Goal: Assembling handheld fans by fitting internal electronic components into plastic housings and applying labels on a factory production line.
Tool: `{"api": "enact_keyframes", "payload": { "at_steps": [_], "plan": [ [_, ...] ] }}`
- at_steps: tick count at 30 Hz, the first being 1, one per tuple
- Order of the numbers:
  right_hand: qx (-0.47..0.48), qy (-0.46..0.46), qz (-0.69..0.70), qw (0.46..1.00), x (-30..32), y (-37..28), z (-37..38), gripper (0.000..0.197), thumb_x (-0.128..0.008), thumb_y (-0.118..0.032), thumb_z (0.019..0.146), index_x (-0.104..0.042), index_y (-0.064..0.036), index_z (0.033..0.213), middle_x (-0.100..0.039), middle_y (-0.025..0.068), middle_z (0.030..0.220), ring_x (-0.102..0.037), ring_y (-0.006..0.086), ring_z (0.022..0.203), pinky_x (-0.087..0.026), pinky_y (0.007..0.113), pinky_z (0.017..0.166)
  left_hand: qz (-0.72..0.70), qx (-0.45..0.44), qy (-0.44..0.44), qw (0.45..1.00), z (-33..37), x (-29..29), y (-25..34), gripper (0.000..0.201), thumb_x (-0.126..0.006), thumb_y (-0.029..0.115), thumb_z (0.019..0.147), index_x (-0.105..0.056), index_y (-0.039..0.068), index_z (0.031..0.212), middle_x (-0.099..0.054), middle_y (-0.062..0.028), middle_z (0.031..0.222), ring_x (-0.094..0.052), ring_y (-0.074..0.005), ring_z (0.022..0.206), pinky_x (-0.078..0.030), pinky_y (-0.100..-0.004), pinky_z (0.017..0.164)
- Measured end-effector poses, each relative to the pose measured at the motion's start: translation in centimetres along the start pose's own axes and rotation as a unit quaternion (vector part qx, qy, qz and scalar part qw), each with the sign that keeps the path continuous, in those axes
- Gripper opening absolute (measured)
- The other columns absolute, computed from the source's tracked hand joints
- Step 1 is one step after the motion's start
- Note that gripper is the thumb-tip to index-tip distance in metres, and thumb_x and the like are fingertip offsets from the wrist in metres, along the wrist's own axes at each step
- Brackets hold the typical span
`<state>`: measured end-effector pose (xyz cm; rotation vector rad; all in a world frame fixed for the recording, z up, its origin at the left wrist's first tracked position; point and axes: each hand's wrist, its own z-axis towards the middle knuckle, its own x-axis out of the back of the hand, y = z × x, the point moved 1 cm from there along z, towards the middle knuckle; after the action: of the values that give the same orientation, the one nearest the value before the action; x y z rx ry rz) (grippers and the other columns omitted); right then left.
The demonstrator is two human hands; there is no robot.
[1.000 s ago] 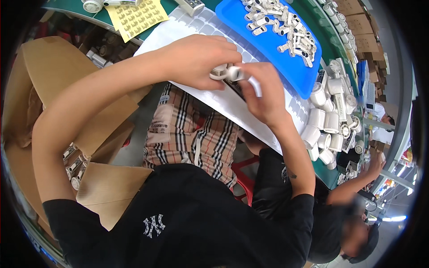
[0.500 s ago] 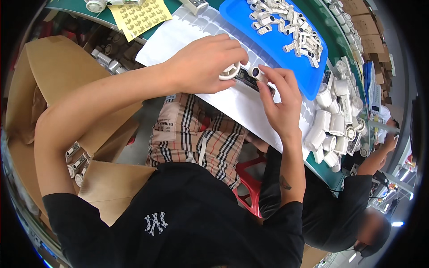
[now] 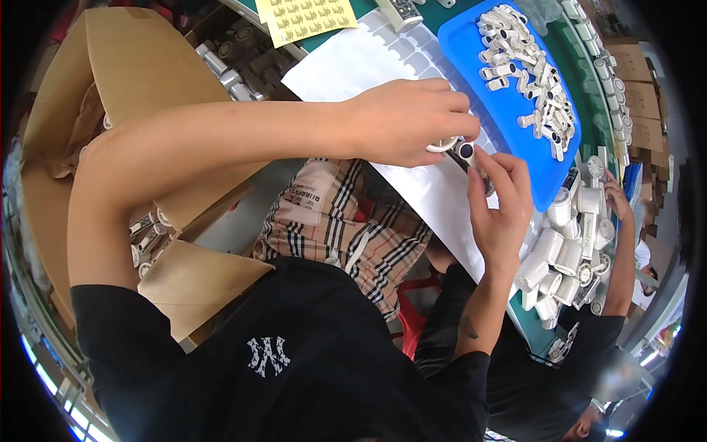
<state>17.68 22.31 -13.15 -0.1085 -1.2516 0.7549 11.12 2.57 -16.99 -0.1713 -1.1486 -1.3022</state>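
My left hand is closed around a white device with a rounded ring end and a dark, open-looking body. Against that body, the thumb and fingers of my right hand pinch a small white part with a round dark end. Both hands meet over the white sheet. My fingers cover most of the device, so whether the small part is seated in it cannot be told.
Beyond my hands lies a blue tray heaped with small white parts. White housings are piled at the right, where a co-worker's hand reaches in. A yellow sticker sheet lies far left; an open cardboard box stands left.
The whole view has shifted, so the table and both hands appear further right. The small part remains pinched against the device. A co-worker's arm has come up to the pile of housings.
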Motion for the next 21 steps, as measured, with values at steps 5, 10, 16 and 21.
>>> {"api": "enact_keyframes", "payload": {
  "at_steps": [5,10,16,21],
  "plan": [
    [0.009,-0.022,-0.011,1.000,-0.1,0.2,0.2,0.029,-0.069,0.005,0.080,-0.070,-0.0037,0.108,-0.059,0.0105,0.091,-0.060,0.0221,0.080,-0.051,0.031,0.068,-0.003,0.009,0.001,1.000,-0.1,-0.3,-0.1,0.040,-0.078,0.014,0.072,-0.059,0.012,0.108,-0.059,-0.0043,0.105,-0.056,-0.0251,0.100,-0.051,-0.0352,0.085],
    [-0.014,0.002,-0.030,0.999,-0.7,-0.7,-0.2,0.028,-0.069,0.005,0.081,-0.071,-0.0038,0.107,-0.057,0.0095,0.084,-0.058,0.0233,0.077,-0.048,0.034,0.067,0.007,0.016,-0.011,1.000,-0.3,-0.5,-0.3,0.040,-0.078,0.015,0.073,-0.059,0.011,0.108,-0.059,-0.0041,0.105,-0.057,-0.0248,0.101,-0.051,-0.0354,0.086],
    [-0.003,0.044,-0.133,0.990,-1.4,-2.4,0.2,0.020,-0.066,0.000,0.083,-0.070,-0.0029,0.103,-0.056,0.0114,0.080,-0.058,0.0278,0.074,-0.046,0.038,0.067,-0.012,-0.051,0.021,0.998,-0.1,0.0,-1.1,0.034,-0.075,0.020,0.077,-0.062,0.012,0.107,-0.060,-0.0070,0.104,-0.057,-0.0290,0.102,-0.049,-0.0405,0.088],
    [0.016,0.034,-0.131,0.991,-2.0,-0.5,0.4,0.026,-0.067,-0.011,0.086,-0.066,-0.0029,0.111,-0.060,0.0146,0.090,-0.060,0.0318,0.082,-0.048,0.038,0.073,-0.007,-0.051,-0.013,0.999,0.5,1.5,-1.3,0.028,-0.073,0.013,0.076,-0.062,0.005,0.100,-0.059,-0.0135,0.097,-0.057,-0.0346,0.095,-0.047,-0.0419,0.082]
  ]
}}
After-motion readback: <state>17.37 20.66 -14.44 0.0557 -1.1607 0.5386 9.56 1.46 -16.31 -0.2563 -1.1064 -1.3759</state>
